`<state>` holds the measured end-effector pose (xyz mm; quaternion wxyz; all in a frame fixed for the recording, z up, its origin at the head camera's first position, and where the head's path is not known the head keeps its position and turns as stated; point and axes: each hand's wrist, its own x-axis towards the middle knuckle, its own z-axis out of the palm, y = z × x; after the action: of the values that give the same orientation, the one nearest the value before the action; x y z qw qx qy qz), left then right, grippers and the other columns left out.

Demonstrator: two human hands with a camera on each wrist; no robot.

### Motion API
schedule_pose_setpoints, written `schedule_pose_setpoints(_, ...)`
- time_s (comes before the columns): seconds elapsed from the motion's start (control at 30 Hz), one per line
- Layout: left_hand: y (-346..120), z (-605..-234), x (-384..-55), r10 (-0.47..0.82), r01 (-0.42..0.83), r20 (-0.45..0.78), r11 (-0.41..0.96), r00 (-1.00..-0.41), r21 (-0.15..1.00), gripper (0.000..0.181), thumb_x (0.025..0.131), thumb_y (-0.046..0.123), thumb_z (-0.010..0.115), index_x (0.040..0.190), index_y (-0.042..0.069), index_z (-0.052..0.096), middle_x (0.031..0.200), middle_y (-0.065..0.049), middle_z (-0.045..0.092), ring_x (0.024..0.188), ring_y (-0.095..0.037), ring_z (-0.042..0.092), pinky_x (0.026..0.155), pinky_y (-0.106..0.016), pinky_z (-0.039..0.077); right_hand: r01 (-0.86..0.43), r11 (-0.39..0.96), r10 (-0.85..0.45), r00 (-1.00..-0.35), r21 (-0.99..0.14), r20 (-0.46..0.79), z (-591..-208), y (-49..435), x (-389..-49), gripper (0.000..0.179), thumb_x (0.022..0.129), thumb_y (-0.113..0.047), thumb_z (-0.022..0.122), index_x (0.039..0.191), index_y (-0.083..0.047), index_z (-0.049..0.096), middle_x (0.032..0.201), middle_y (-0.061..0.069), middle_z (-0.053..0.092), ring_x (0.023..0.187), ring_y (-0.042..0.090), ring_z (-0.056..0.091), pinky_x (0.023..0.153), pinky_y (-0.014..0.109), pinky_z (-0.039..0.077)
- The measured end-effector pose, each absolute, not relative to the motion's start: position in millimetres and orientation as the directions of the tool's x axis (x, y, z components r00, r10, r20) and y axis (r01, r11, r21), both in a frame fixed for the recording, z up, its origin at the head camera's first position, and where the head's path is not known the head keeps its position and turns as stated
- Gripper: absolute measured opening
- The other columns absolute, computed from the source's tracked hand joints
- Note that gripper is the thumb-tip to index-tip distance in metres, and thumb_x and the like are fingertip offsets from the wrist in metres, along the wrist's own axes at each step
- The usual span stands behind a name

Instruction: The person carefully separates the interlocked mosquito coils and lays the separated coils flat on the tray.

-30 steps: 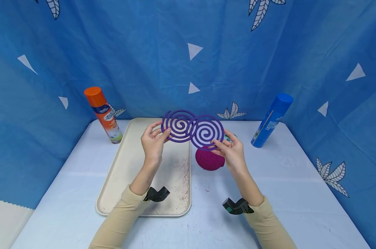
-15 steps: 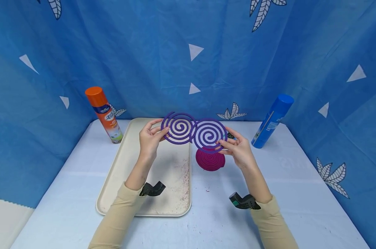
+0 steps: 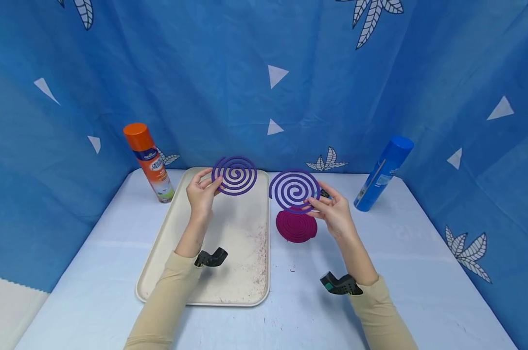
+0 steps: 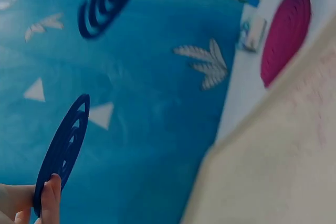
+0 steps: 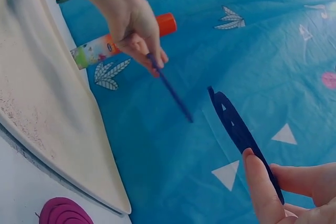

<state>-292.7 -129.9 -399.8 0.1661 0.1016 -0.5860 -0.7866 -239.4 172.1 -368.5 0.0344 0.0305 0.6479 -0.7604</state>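
Above the tray, my left hand point(image 3: 201, 195) pinches a purple mosquito coil point(image 3: 241, 176) by its left edge. A second purple mosquito coil point(image 3: 283, 187) is held up by my right hand point(image 3: 335, 214), gripped at its lower right edge between thumb and fingers. The two spirals are apart, with a gap between them, and both face the head camera. In the right wrist view the coil point(image 5: 239, 132) appears edge-on between thumb and fingers; the left wrist view likewise shows the other coil point(image 4: 62, 145) nearly edge-on. Below the right coil lies a magenta coil point(image 3: 296, 227) on the table.
A cream tray point(image 3: 242, 272) with reddish crumbs lies at left centre. An orange-capped spray can point(image 3: 148, 163) stands behind its left corner, and a blue spray can point(image 3: 383, 174) at the back right. A small printed item point(image 4: 253, 33) sits beyond the magenta coil. Blue curtain surrounds the table.
The two purple coils overlapped in view and have come apart. My left hand has moved left with its coil; my right hand moved slightly right, then stayed nearly still.
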Motion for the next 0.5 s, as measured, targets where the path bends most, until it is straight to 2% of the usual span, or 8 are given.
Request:
schedule_pose_setpoints(0.27,-158,-446,-316,-0.528,0.085,-0.011,-0.158,-0.849,0.984,0.035,0.085,0.003,0.068,0.12,0.003,0.061,0.092,-0.013,0.068,0.063,0.002,0.064,0.059,-0.012,0.055,0.094,-0.132,-0.022,-0.996,-0.987,-0.091,-376,167,-241,0.063,0.093,0.001,0.056,0.149,-0.009,0.029,0.081,-0.011,0.071,0.071,0.004,0.07,0.063,0.018,0.057)
schedule_pose_setpoints(0.5,-173,-476,-322,-0.578,0.058,0.036,-0.021,-0.815,0.998,0.033,0.083,-0.002,0.068,0.116,-0.001,0.063,0.091,-0.022,0.068,0.051,0.004,0.057,0.049,-0.013,0.051,0.079,-0.101,-0.02,-0.997,-0.992,-0.078,-387,162,-245,0.061,0.093,0.001,0.056,0.148,-0.007,0.031,0.078,-0.012,0.07,0.07,0.003,0.07,0.06,0.017,0.056)
